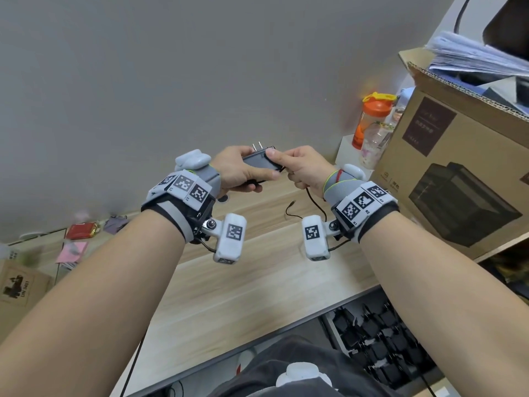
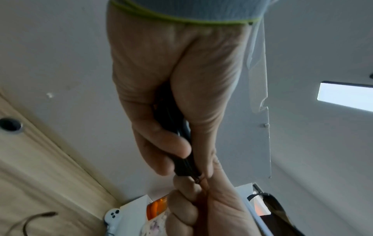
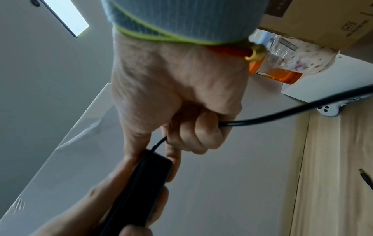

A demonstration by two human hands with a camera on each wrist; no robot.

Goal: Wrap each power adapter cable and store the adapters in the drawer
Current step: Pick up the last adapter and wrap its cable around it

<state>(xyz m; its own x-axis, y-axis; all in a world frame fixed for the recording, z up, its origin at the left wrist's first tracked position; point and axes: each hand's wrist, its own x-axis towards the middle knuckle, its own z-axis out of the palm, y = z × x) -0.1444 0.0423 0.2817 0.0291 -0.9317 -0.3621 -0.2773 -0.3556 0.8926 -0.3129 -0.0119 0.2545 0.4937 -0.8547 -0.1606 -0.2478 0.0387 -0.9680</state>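
Note:
A black power adapter (image 1: 262, 163) with two metal prongs pointing up is held in the air above the wooden desk (image 1: 243, 282). My left hand (image 1: 239, 171) grips its body, thumb on top, seen as a black block (image 3: 139, 188) in the right wrist view. My right hand (image 1: 303, 167) holds the thin black cable (image 3: 262, 118) in its curled fingers right beside the adapter (image 2: 183, 162). The loose cable (image 1: 313, 202) hangs down to the desk and ends in a small plug (image 1: 292, 202). An open drawer (image 1: 380, 348) at lower right holds several black adapters.
A large cardboard box (image 1: 463, 173) with papers on top stands at the right. An orange-lidded bottle (image 1: 372, 118) and a clear bottle (image 1: 375, 141) stand beside it. A grey wall (image 1: 171, 67) runs behind the desk. Small packets (image 1: 80, 230) lie far left.

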